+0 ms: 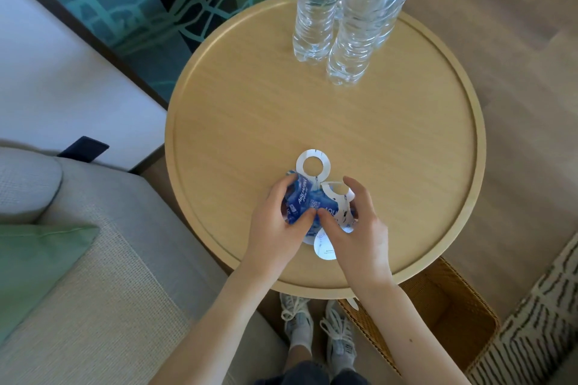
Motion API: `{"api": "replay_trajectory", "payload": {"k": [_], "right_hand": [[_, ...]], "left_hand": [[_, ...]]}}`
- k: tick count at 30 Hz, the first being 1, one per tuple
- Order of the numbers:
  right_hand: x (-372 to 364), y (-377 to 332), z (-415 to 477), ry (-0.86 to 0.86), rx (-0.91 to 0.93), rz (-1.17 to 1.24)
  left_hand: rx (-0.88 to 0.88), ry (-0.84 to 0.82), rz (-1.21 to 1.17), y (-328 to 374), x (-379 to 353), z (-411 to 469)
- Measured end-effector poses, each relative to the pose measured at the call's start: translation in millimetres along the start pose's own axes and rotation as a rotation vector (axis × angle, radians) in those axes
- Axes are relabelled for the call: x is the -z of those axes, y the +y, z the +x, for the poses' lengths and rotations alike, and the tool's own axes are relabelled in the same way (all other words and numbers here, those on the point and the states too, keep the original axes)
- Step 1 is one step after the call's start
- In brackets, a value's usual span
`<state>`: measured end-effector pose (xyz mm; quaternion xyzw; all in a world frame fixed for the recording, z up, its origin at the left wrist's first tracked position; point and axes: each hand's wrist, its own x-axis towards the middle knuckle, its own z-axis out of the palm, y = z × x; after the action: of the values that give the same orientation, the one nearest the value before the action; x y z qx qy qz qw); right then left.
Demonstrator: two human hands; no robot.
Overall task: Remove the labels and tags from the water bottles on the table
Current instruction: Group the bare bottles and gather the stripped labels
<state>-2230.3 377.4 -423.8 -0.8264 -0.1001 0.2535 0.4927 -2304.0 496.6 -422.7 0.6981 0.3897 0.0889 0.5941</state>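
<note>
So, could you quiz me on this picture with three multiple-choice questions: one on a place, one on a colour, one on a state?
1. Where do the clear plastic water bottles stand?
A. on the floor
B. at the far edge of the round wooden table
C. lying at the table's near edge

2. What colour are the crumpled plastic labels being held?
A. red
B. yellow
C. blue

3. What is the left hand doing?
A. gripping the labels
B. hanging idle
C. lifting a bottle

Answers: B, they stand upright on the tabletop's far side; C, blue print shows between the fingers; A, its fingers curl round the bundle.
</note>
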Motion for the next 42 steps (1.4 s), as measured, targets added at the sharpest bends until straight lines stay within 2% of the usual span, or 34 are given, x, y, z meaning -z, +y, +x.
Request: {"api": "replay_trajectory", "payload": {"k": [7, 17, 27, 35, 42], "right_hand": [[-4, 0, -3, -0.021, -0.021, 0.034], [-12, -7, -8, 0.007, -0.036, 0.074], [10, -28, -16, 0.06, -0.007, 0.125], [50, -14, -25, 0.113, -0.042, 0.191], [107, 16, -47, 0.202, -0.09, 0.211]], "left_hand": [[0.069, -0.083, -0.107, -2, 3, -5], [0.094, -0.102, -0.207, -2, 8, -7], [-0.018, -0.081, -0.193, 28, 1, -17], [-0.124, -0.258, -0.032, 45, -36, -25], [-0.149, -0.343, -0.027, 52, -94, -51]]}}
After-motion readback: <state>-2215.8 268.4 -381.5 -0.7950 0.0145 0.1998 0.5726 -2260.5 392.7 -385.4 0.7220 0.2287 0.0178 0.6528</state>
